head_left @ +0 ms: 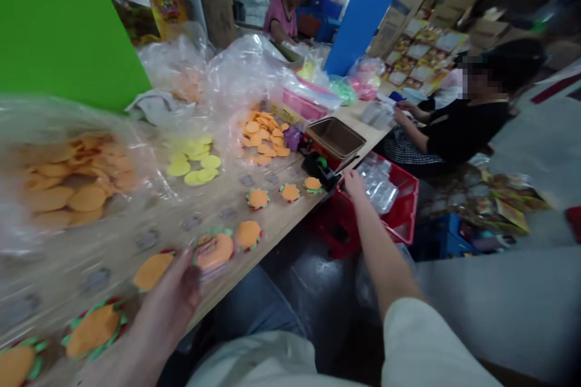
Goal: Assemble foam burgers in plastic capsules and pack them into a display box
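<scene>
My left hand [175, 293] grips a toy burger [220, 251] in clear packaging, held just above the table's near edge. Orange toy burgers lie about it, among them one burger [249, 234] to its right and another burger [95, 329] nearer the left. My right hand [354, 184] reaches out to the end of a black tape dispenser [320, 169]. Its fingers are closed together; whatever they pinch is too small to make out. Beneath that hand stands a red crate [406, 199] with clear plastic packs [379, 184] inside.
Along the table [181, 202] lie bags of orange discs [86, 196], yellow discs [200, 163] and smaller orange pieces [263, 133]. A brown bin [340, 136] stands behind the dispenser. Two people work farther off, one in pink [276, 15], one in black [472, 121].
</scene>
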`<state>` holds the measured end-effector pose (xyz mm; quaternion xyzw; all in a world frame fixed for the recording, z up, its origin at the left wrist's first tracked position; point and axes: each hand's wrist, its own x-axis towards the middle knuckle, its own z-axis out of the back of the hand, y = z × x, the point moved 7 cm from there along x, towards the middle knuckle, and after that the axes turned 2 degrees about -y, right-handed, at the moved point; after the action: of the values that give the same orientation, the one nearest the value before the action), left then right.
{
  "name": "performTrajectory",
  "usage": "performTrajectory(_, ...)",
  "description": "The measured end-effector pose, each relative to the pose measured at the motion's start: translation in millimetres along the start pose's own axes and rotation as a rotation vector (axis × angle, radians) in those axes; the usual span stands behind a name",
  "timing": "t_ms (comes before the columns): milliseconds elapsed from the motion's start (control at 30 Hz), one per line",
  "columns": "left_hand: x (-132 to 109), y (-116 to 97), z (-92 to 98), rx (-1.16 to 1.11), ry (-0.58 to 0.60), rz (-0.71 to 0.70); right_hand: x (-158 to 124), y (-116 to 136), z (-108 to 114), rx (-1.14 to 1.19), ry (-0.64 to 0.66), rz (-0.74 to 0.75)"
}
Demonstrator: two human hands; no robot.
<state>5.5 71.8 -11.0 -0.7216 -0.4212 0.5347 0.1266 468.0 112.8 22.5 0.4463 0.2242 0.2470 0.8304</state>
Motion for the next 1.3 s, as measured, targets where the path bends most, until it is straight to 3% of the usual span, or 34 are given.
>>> performTrajectory(133, 5.7, -5.2, -39.1, 0.024, 0.123, -0.071, 45.2, -8.1, -23.5, -0.016, 0.328, -0.206)
performTrajectory(233, 7.6, -8.6, -48.2, 0.034, 0.148, -0.126, 57.5, -16.5, -35.6, 0.025, 0.492, -0.259)
performTrajectory(300, 8.9, -8.2, -49.1, 0.039, 0.136, -0.134, 61.4, -23.1, -36.9, 0.108, 0.512, -0.237)
performTrajectory(567, 17.1, 2.3, -60.5, 0.073, 0.181, -0.109, 46.5, -60.4, -28.2, 0.472, 0.249, -0.083)
performTrajectory(800, 18.9, 3.8, -63.1, 0.040, 0.182, -0.114, 28.6, -79.5, -32.1, 0.500, -0.001, -0.032)
performTrajectory(933, 13.1, -4.1, -65.6, -0.044, 0.218, -0.108, -27.5, -74.9, -44.5, 0.467, -0.113, 0.003)
performTrajectory(1000, 8.6, -7.5, -67.6, -0.092, 0.256, -0.088, -78.9, -53.6, -61.2, 0.458, -0.027, 0.083)
performTrajectory(1100, 2.0, -14.4, -64.7, -0.128, 0.265, -0.132, -179.1, -0.6, -114.0, 0.420, 0.506, 0.254)
performTrajectory(1167, -2.8, -19.7, -56.9, -0.116, 0.231, -0.203, -238.8, 27.9, -140.4, 0.440, 0.747, 0.304)
performTrajectory(1233, -8.5, -24.2, -45.8, -0.104, 0.196, -0.262, -276.0, 47.5, -156.1, 0.468, 0.829, 0.364)
performTrajectory(1300, -14.8, -29.0, -32.6, -0.119, 0.169, -0.311, -293.4, 56.4, -165.9, 0.492, 0.824, 0.395)
